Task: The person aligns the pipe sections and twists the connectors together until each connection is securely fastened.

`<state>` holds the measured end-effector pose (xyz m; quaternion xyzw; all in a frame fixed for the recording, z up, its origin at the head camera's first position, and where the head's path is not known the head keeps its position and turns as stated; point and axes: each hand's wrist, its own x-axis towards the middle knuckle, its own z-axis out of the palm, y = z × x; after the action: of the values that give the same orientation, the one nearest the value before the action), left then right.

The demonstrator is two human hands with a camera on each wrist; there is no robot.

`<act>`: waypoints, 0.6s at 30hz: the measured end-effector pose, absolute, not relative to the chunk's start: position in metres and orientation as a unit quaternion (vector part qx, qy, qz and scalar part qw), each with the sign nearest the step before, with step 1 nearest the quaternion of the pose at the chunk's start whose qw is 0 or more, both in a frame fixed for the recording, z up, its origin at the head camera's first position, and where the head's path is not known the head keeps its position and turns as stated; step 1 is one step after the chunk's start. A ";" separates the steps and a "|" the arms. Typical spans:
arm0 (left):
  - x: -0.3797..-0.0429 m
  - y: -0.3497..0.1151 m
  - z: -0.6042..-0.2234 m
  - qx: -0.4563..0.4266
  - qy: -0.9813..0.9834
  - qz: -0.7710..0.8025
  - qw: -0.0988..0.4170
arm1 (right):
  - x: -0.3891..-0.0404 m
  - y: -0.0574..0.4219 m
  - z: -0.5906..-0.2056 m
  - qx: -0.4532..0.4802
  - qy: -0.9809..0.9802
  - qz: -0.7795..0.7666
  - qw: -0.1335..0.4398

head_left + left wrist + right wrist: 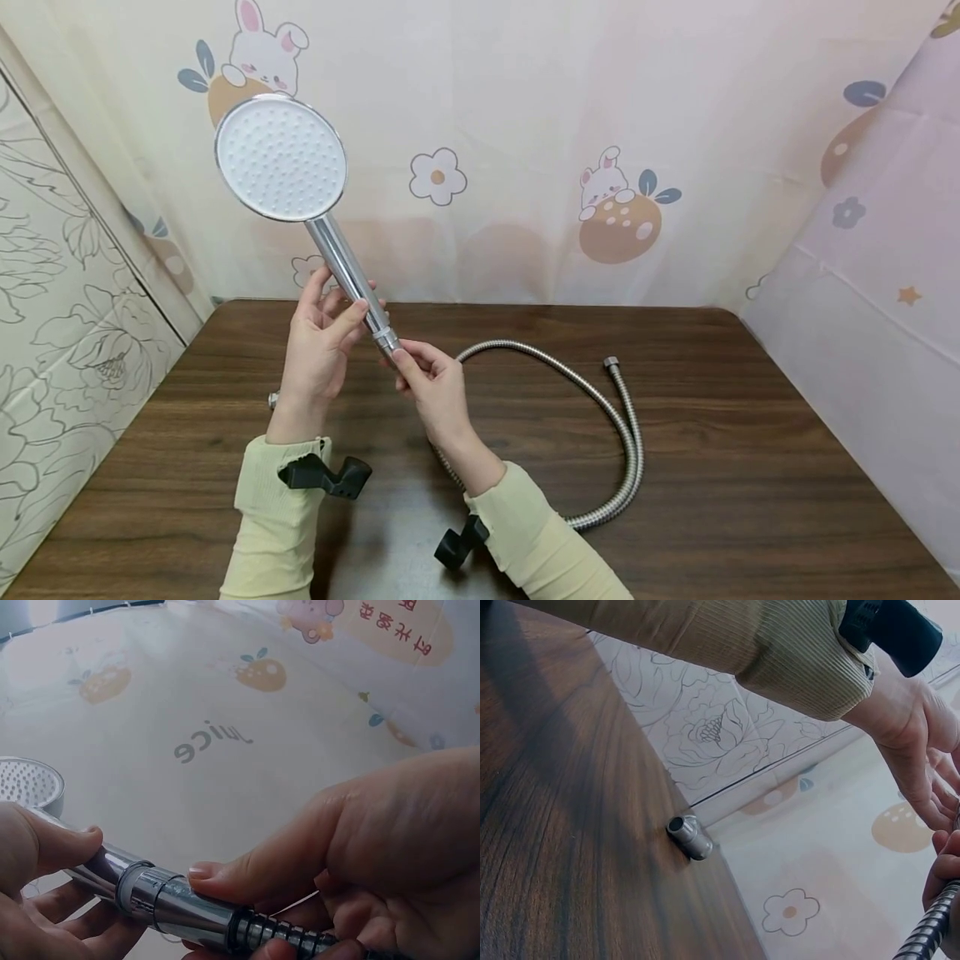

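Observation:
A chrome hand shower point(281, 158) with a round, white, nubbed face is held up over the table, its head tilted up to the left. My left hand point(318, 354) grips its handle point(341, 254) with the thumb across the front. At the handle's lower end, my right hand point(438, 396) pinches the shiny hose connector point(199, 919) between thumb and fingers. The left wrist view shows the connector up against the handle end, with a pale ring at the joint. From it the ribbed metal hose point(633, 450) runs under the right hand and loops over the table.
The hose's free end, with a small nut point(611, 362), lies right of centre on the dark wooden table point(750, 467). A short metal fitting point(690, 838) stands near the table edge, mostly behind the left wrist in the head view. Printed curtains point(510, 100) hang behind the table.

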<state>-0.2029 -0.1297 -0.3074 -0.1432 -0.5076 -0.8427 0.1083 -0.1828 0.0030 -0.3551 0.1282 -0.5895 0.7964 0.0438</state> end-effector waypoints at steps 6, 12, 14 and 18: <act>-0.204 -0.131 -0.307 -0.164 -0.507 -0.840 0.103 | -0.183 0.004 -0.355 0.137 -0.593 0.793 0.028; -0.203 -0.131 -0.308 -0.155 -0.504 -0.844 0.101 | -0.183 0.006 -0.354 0.147 -0.601 0.786 0.004; -0.203 -0.132 -0.308 -0.153 -0.505 -0.844 0.102 | -0.183 0.007 -0.354 0.146 -0.615 0.775 0.003; -0.202 -0.132 -0.308 -0.164 -0.501 -0.844 0.100 | -0.183 0.006 -0.353 0.139 -0.640 0.756 0.013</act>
<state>-0.2025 -0.1324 -0.3077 -0.1635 -0.5005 -0.8442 0.1000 -0.1827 0.0062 -0.3533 0.1386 -0.6398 0.7558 0.0129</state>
